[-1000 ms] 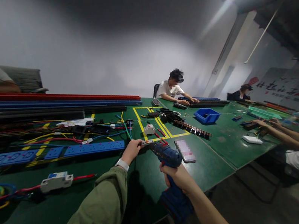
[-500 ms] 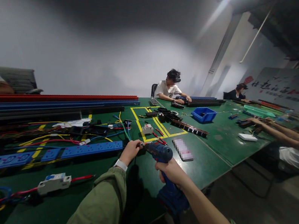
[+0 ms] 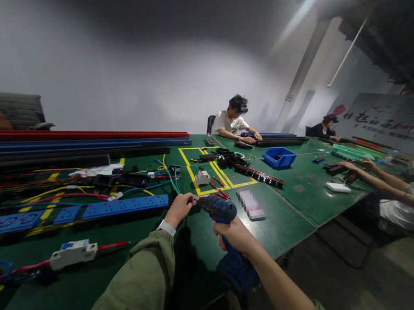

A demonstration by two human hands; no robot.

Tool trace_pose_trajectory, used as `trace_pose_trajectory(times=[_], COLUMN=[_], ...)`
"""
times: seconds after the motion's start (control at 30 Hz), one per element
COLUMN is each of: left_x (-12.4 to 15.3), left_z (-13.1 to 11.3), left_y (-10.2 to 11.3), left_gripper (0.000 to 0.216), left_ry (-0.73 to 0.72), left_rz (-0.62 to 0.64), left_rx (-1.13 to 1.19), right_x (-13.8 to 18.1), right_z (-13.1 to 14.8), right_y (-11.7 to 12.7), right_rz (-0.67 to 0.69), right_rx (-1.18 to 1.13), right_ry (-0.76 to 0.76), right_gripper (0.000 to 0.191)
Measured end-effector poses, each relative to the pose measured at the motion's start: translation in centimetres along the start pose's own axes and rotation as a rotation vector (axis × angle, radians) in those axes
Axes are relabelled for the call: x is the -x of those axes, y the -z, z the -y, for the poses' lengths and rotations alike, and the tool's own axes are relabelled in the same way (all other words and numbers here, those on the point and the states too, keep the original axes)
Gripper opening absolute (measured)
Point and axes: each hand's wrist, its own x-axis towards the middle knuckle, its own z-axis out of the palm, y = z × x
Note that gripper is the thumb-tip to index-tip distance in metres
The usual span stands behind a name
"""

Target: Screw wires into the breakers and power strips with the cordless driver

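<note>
My right hand [image 3: 237, 237] is wrapped round the grip of a blue cordless drill [image 3: 219, 209], whose nose points left. My left hand [image 3: 179, 208] is closed in a pinch right at the drill's tip; what its fingers hold is too small to make out. Just left of that hand ends a long blue socket strip [image 3: 124, 206]. Green and yellow wires [image 3: 173, 179] rise behind the fingers. A white circuit breaker [image 3: 202, 178] and red-handled pliers [image 3: 220, 193] lie beyond the drill.
A phone [image 3: 251, 205] lies right of the drill. Farther off are a blue bin [image 3: 279, 157] and a dark strip with copper bars [image 3: 260, 175]. Long red and blue profiles [image 3: 69, 138] line the back left. Another wired breaker [image 3: 73, 253] lies at left. Co-workers sit around the table [image 3: 297, 198].
The whole view has shifted slightly, so the background sits a little farther left. Both hands and the drill keep nearly the same pose.
</note>
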Motion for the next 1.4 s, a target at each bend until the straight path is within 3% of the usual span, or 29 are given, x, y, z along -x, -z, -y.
trace_pose_trajectory(times=[1.4], left_x=[-0.2], left_z=[-0.1], left_y=[0.1], left_gripper=[0.032], left_ry=[0.031], left_rz=[0.016], left_rx=[0.005], right_x=[0.3], right_z=[0.4], right_y=[0.0], right_rz=[-0.017], right_rx=[0.013], right_ry=[-0.015], right_gripper=[0.021])
